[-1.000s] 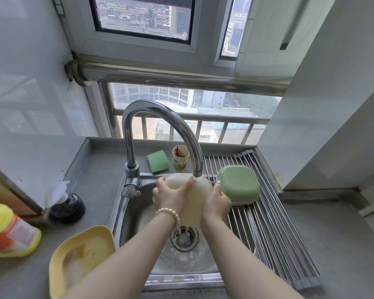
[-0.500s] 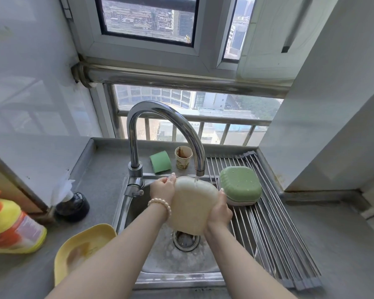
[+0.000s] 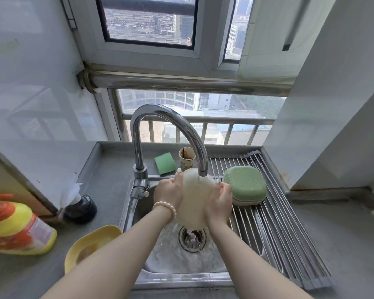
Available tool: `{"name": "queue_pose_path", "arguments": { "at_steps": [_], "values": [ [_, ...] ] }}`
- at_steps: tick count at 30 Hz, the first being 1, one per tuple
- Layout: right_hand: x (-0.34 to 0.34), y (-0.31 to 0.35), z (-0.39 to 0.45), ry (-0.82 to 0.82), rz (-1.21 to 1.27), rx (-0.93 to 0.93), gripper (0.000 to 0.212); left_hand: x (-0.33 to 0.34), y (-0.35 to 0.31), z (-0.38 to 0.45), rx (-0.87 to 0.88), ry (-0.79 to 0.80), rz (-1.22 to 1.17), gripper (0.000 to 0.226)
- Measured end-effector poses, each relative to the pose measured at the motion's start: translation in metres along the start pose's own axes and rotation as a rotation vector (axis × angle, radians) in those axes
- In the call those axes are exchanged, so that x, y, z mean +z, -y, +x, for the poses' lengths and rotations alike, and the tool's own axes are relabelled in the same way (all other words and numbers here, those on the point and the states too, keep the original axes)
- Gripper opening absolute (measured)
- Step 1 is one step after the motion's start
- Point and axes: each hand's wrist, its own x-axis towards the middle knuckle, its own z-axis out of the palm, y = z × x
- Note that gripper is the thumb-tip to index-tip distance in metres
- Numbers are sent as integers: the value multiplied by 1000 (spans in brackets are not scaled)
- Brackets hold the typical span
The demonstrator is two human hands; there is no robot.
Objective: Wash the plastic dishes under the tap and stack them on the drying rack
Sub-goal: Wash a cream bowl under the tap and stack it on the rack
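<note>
A cream plastic dish point(image 3: 194, 201) is held upright over the sink point(image 3: 181, 266), right under the spout of the chrome tap point(image 3: 168, 130). Water runs onto its top edge and drains below it. My left hand point(image 3: 168, 192) grips its left edge, fingers curled round the rim. My right hand point(image 3: 219, 201) grips its right edge. A green plastic dish point(image 3: 244, 183) lies upside down on a paler dish on the roll-up drying rack point(image 3: 289, 244), just right of my right hand. A yellow plastic dish point(image 3: 89, 244) with brown residue sits on the counter left of the sink.
A yellow detergent bottle point(image 3: 15, 229) lies at the far left. A black round object point(image 3: 81, 207) stands by the left wall. A green sponge point(image 3: 165, 162) and a stained paper cup point(image 3: 187, 157) stand behind the tap. Grey counter point(image 3: 343, 244) stretches right of the rack.
Both hands have turned the cream dish under the tap; my right hand now covers more of its right side. Water now splashes round the drain.
</note>
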Motion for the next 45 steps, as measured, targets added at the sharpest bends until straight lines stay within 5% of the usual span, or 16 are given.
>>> {"name": "queue_pose_path", "arguments": {
  "at_steps": [3,7,10,14,17,21,29,33,38,40,42,45],
  "values": [
    [-5,9,0,28,-187,-292,65,-4,-5,4,104,49,102,62],
    [-2,31,1,226,-335,-376,64,-1,-10,7,258,130,397,59],
    [-3,45,15,370,-288,-149,38,2,-9,6,310,98,535,57],
    [-3,48,25,270,-152,127,42,10,-10,-5,472,-66,664,44],
    [2,44,21,134,54,343,37,23,-8,-15,451,-80,613,38],
    [-3,46,17,40,89,386,38,25,-5,-12,197,-14,297,55],
    [-11,42,18,77,283,575,21,16,-17,4,-16,40,-63,30],
    [-12,37,25,90,345,628,11,14,-16,14,-84,16,-186,49],
    [-14,43,35,175,347,628,16,18,-1,-2,294,56,51,38],
    [-20,51,37,223,311,625,19,14,13,-3,407,173,240,68],
    [-25,56,39,299,256,634,18,9,25,-1,389,258,177,89],
    [-25,63,43,332,175,606,16,7,27,-3,242,258,-100,82]
  ]
}}
